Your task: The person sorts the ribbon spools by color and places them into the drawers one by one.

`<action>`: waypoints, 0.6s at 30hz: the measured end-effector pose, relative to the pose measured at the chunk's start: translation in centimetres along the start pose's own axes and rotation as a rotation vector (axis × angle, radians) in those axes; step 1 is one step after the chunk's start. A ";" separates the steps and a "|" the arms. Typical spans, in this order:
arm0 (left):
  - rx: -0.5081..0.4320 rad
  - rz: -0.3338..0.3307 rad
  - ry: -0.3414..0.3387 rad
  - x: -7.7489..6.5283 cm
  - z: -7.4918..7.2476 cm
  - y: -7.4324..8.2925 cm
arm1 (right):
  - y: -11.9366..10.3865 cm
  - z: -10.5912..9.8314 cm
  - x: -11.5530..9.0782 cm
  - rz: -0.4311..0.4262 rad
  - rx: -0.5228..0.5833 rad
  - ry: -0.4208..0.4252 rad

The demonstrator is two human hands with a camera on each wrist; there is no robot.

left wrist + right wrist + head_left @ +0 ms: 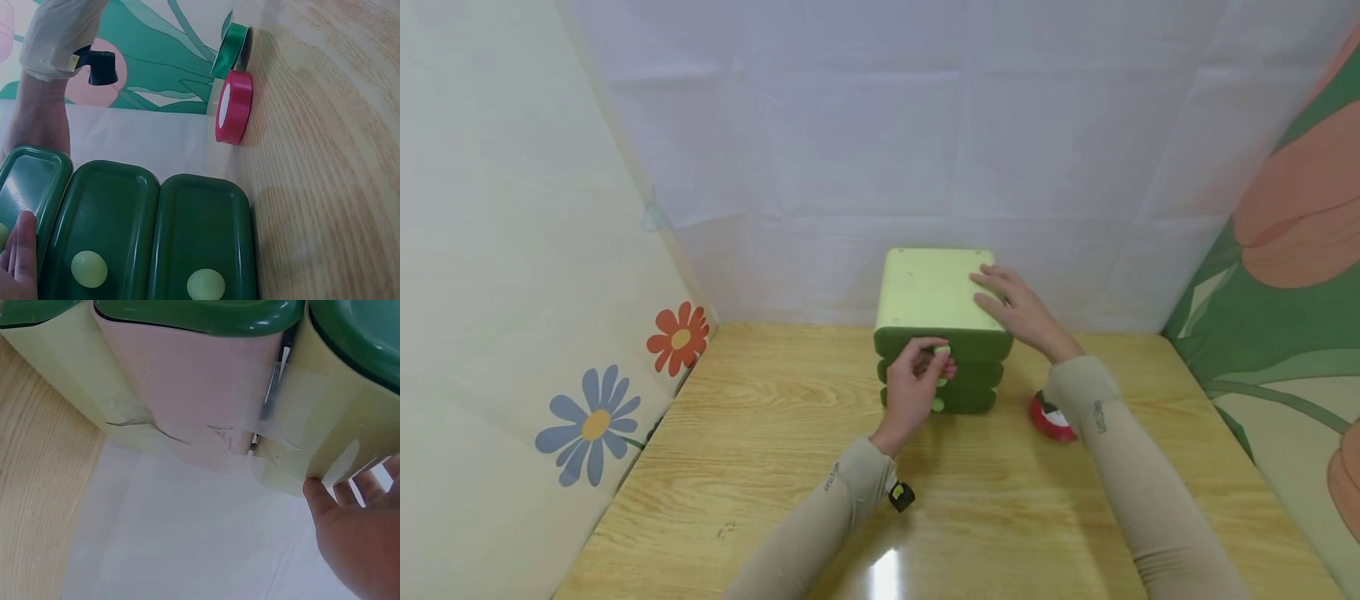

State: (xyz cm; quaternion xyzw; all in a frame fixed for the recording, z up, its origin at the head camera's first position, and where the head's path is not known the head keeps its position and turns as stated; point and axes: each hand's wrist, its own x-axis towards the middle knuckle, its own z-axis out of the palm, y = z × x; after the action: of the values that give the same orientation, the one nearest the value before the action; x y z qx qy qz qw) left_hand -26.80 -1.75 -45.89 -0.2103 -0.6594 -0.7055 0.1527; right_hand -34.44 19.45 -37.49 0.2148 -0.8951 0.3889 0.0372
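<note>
A small three-drawer cabinet point(936, 287) with a pale yellow-green top and dark green drawer fronts stands against the back sheet. My left hand point(912, 392) is at the top drawer, thumb and forefinger pinching its round light green knob point(942, 351). Below it, the middle knob point(89, 269) and the bottom knob point(206, 285) are untouched. All the drawers look closed. My right hand point(1018, 310) rests on the right edge of the cabinet top, fingers extended; in the right wrist view its thumb point(320, 499) touches the yellowish side wall.
Right of the cabinet, on the wooden table point(775, 467), a red ribbon roll point(235, 107) stands beside a green ribbon roll point(229, 51). My right sleeve point(1120, 450) passes close to them. A white sheet point(850, 150) hangs behind, and printed panels flank both sides.
</note>
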 end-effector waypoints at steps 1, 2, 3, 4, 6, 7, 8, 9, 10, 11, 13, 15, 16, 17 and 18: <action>-0.001 -0.003 -0.001 0.0 0.0 0.0 | 0.0 0.0 0.0 0.000 0.001 0.000; -0.003 -0.004 -0.001 0.0 0.0 0.0 | 0.0 0.0 0.0 0.000 0.000 0.000; -0.004 -0.007 -0.003 0.0 0.0 0.1 | 0.1 0.0 0.0 0.000 0.000 -0.001; -0.005 -0.008 -0.004 0.0 0.0 0.1 | 0.1 0.0 0.0 0.002 0.000 -0.001; -0.005 -0.010 -0.008 -0.1 0.0 0.1 | 0.1 0.0 0.0 0.002 0.000 -0.003; -0.005 -0.012 -0.010 -0.1 -0.1 0.2 | 0.1 0.0 0.0 0.000 0.000 -0.005; -0.007 -0.011 -0.014 -0.1 -0.1 0.1 | 0.1 0.0 0.0 -0.001 0.000 -0.007; -0.007 -0.010 -0.016 -0.1 -0.1 0.1 | 0.1 0.0 0.0 -0.002 0.000 -0.009; -0.008 -0.010 -0.018 -0.1 -0.1 0.1 | 0.2 0.0 0.1 -0.003 0.001 -0.011; -0.008 -0.009 -0.021 -0.1 -0.2 0.1 | 0.1 0.0 0.1 -0.005 0.004 -0.014; -0.008 -0.009 -0.023 -0.1 -0.2 0.1 | 0.1 0.0 0.1 -0.008 0.006 -0.019; 0.001 -0.009 -0.022 -0.1 -0.2 0.1 | 0.1 0.0 0.1 -0.009 0.007 -0.020; 0.012 -0.010 -0.022 -0.2 -0.2 0.1 | 0.1 0.0 0.1 -0.011 0.008 -0.020; 0.026 -0.010 -0.024 -0.2 -0.3 0.2 | 0.1 0.0 0.1 -0.011 0.009 -0.019; 0.048 -0.007 -0.027 -0.2 -0.3 0.2 | 0.1 0.0 0.1 -0.013 0.008 -0.018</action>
State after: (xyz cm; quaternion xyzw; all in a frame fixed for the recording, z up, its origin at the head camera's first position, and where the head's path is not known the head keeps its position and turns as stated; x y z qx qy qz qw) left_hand -26.50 -2.05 -45.84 -0.2135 -0.6787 -0.6873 0.1463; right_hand -34.59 19.49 -37.54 0.2242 -0.8926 0.3900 0.0305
